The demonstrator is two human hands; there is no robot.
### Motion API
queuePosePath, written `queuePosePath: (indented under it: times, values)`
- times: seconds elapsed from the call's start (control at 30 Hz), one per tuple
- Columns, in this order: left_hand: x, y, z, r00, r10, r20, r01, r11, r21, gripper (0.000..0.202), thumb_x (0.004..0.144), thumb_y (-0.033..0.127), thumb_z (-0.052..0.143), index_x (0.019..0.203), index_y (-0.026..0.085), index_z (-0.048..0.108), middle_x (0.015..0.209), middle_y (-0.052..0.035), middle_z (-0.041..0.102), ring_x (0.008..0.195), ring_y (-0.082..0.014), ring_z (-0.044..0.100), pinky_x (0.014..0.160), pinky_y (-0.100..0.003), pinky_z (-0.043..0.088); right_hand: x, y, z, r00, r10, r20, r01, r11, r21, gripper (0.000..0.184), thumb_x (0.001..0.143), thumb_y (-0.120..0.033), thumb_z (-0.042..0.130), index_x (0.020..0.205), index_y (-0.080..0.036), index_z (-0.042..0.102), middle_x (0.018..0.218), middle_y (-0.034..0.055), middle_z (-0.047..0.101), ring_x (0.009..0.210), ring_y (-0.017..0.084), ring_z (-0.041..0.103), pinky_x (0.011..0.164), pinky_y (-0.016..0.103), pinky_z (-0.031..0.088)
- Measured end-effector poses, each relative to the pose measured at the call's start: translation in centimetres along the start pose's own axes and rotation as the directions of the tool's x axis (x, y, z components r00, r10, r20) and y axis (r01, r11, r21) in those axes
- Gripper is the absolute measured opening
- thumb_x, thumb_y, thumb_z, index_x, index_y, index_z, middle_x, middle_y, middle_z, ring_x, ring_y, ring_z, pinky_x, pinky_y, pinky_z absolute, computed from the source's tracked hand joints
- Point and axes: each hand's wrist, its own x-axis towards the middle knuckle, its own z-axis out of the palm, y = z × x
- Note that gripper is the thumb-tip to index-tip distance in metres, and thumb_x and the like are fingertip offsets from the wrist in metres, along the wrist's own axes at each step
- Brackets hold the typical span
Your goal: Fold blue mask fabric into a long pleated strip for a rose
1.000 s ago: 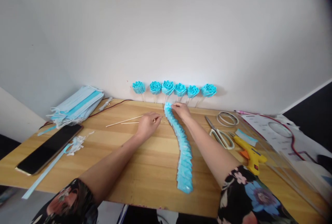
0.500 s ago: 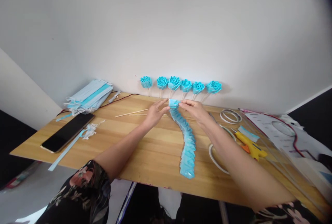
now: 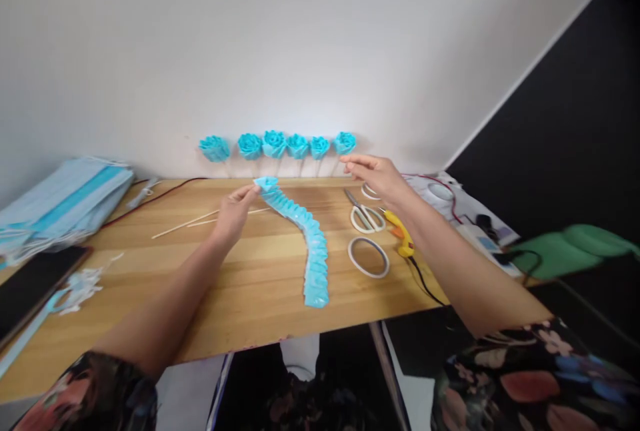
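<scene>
A long pleated blue strip (image 3: 316,251), apparently of face-mask fabric, curves across the wooden table. My left hand (image 3: 233,216) is closed, pinching the strip's far end between thumb and fingertips. The near end lies on the table toward the front edge. My right hand (image 3: 376,174) is apart from the strip, raised at the right with its fingers stretched out to the left and nothing visible in them. Its fingertips are just below the rightmost blue fabric rose (image 3: 345,142). Scissors (image 3: 367,216) with white handles lie below that hand.
Several blue roses on sticks lean at the wall. Thin wooden sticks (image 3: 183,224) lie beyond my left hand. Masks (image 3: 65,194), a phone (image 3: 37,291) and white scraps (image 3: 83,288) are at left. A tape roll (image 3: 369,257), yellow glue gun (image 3: 400,234) and power strip (image 3: 487,244) are at right.
My right hand has let go of the strip and moved right. My left hand now pinches the strip's far end. The view has turned right, bringing the scissors and more of the right side into sight.
</scene>
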Motion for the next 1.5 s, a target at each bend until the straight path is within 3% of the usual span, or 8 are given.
queuePosePath:
  times: [0.2,0.37,0.67,0.87,1.1,1.17,1.3,1.5]
  values:
    - [-0.5,-0.2,0.3,0.998,-0.001,0.062,-0.004,0.997,0.075,0.035,0.078,0.052,0.070,0.087,0.020,0.077,0.092,-0.0027,0.077,0.105,-0.0266,0.067,0.105,-0.040,0.046,-3.7,1.4,-8.6,0.982,0.048,-0.184,-0.082,0.980,-0.183,0.031,0.078,-0.037,0.069,0.100,-0.018,0.079,0.095,0.0063,0.076,0.079,0.017,0.063,0.077,0.033,0.050]
    - [-0.5,-0.7,0.4,0.999,0.003,0.047,-0.007,0.996,0.084,0.033,0.077,0.053,0.071,0.083,0.021,0.076,0.086,-0.0020,0.076,0.100,-0.0262,0.068,0.103,-0.041,0.047,-7.6,3.4,-11.5,0.996,0.062,-0.063,-0.083,0.893,-0.443,0.027,0.080,-0.037,0.066,0.095,-0.020,0.080,0.100,0.0059,0.078,0.093,0.026,0.068,0.085,0.040,0.051]
    - [0.8,-2.8,-0.6,1.000,0.005,-0.027,-0.004,0.998,0.055,0.031,0.078,0.051,0.070,0.088,0.022,0.075,0.089,-0.0022,0.077,0.097,-0.0256,0.070,0.103,-0.043,0.050,-14.8,3.8,-6.1,0.854,0.137,0.502,0.192,0.814,-0.548,0.019,0.083,-0.035,0.070,0.096,-0.023,0.076,0.099,0.0068,0.073,0.095,0.024,0.065,0.088,0.035,0.045]
    - [1.1,-2.8,-0.9,1.000,0.001,0.024,-0.002,1.000,0.026,0.041,0.081,0.047,0.067,0.103,0.014,0.074,0.106,-0.0104,0.076,0.103,-0.0249,0.069,0.103,-0.041,0.049,-15.5,5.0,-4.5,0.875,0.114,0.470,0.205,0.793,-0.574,0.012,0.086,-0.026,0.062,0.077,-0.020,0.065,0.085,0.0061,0.066,0.085,0.022,0.061,0.077,0.034,0.043]
    - [1.2,-1.4,-0.9,0.957,0.231,-0.176,-0.173,0.940,0.293,0.060,0.083,0.029,0.060,0.142,0.018,0.051,0.141,-0.0150,0.057,0.120,-0.0230,0.060,0.096,-0.034,0.051,-13.3,2.8,-3.0,0.925,0.156,0.347,-0.148,0.988,-0.048,0.027,0.087,-0.049,0.060,0.080,-0.023,0.063,0.082,0.0049,0.072,0.074,0.019,0.064,0.070,0.033,0.049]
    - [0.4,-0.3,-0.3,0.959,0.263,-0.109,-0.227,0.937,0.267,0.050,0.086,0.031,0.059,0.134,0.018,0.059,0.132,-0.0133,0.064,0.115,-0.0220,0.062,0.094,-0.033,0.051,-12.5,1.7,-1.6,0.921,0.147,0.360,-0.180,0.982,0.059,0.028,0.086,-0.050,0.063,0.079,-0.023,0.064,0.078,0.0042,0.071,0.072,0.018,0.063,0.069,0.031,0.049]
    - [-1.8,1.8,1.2,0.957,0.122,0.263,-0.144,0.987,0.065,0.037,0.088,0.041,0.062,0.115,0.017,0.070,0.112,-0.0112,0.073,0.102,-0.0215,0.067,0.084,-0.030,0.052,-10.6,0.6,1.7,0.910,0.089,0.406,-0.170,0.971,0.168,0.034,0.083,-0.053,0.067,0.077,-0.020,0.068,0.076,0.0038,0.070,0.067,0.014,0.059,0.065,0.029,0.047]
    - [-3.4,3.8,1.4,0.643,-0.104,0.759,0.178,0.984,-0.016,0.034,0.092,0.045,0.058,0.100,0.018,0.078,0.096,-0.0103,0.075,0.090,-0.0213,0.067,0.080,-0.032,0.049,-7.5,0.1,4.5,0.917,0.057,0.395,-0.155,0.962,0.222,0.042,0.072,-0.060,0.075,0.074,-0.018,0.071,0.066,0.0026,0.068,0.056,0.010,0.051,0.052,0.024,0.035]
